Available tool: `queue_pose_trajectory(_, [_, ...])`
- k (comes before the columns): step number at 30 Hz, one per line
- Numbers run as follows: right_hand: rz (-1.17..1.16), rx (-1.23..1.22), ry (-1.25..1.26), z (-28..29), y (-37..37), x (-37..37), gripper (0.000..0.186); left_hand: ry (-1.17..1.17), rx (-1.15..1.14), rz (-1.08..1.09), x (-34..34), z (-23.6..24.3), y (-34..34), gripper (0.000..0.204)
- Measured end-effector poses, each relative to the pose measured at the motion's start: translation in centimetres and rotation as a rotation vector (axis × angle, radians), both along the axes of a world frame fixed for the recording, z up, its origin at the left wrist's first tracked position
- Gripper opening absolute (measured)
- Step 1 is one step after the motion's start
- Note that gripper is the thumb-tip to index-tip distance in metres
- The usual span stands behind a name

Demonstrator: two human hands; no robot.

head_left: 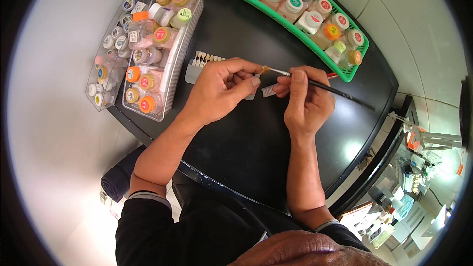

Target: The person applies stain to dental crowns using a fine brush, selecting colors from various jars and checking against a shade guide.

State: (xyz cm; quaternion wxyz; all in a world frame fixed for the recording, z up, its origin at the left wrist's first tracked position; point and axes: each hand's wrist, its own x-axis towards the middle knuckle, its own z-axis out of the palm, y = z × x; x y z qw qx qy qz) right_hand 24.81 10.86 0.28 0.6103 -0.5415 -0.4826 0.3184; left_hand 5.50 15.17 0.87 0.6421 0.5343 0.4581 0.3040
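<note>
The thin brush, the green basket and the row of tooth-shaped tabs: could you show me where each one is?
Thin brush (321, 86): head view, on its black handle.
Green basket (348, 74): head view, on its corner nearest the person.
Tooth-shaped tabs (203, 56): head view, on one tab's pale upper end.

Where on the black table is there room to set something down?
Bare table shows between the forearms, and farther away between the clear bin and green basket. It's crowded midway: tooth samples near the left hand, a brush in the right hand.
</note>
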Motion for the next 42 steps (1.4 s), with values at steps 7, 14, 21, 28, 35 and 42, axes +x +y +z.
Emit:
queue_pose_trajectory(7, [-0.053,0.021,-0.001,-0.1,0.0,0.0,0.011,-0.006,0.007,-0.008,-0.2,0.3,0.0,0.026])
queue_pose_trajectory(14, [0.024,0.048,0.041,-0.1,-0.3,0.1,0.008,-0.04,-0.002,-0.018,-0.2,0.0,0.1,0.026])
queue_pose_trajectory(21, [0.047,0.002,0.067,0.4,-0.4,0.5,0.009,-0.014,-0.014,-0.014,-0.1,0.0,0.1,0.027])
queue_pose_trajectory(28, [0.083,0.199,-0.163,0.1,1.0,1.3,0.016,-0.047,-0.017,0.002,0.2,0.6,0.0,0.025])
queue_pose_trajectory(35, [0.231,0.143,-0.363,0.3,1.1,0.7,0.034,-0.08,0.128,-0.04,-0.1,0.7,0.1,0.017])
queue_pose_trajectory(42, [0.226,0.13,-0.351,0.0,1.1,0.8,0.03,-0.101,0.104,-0.051,0.0,1.0,0.0,0.016])
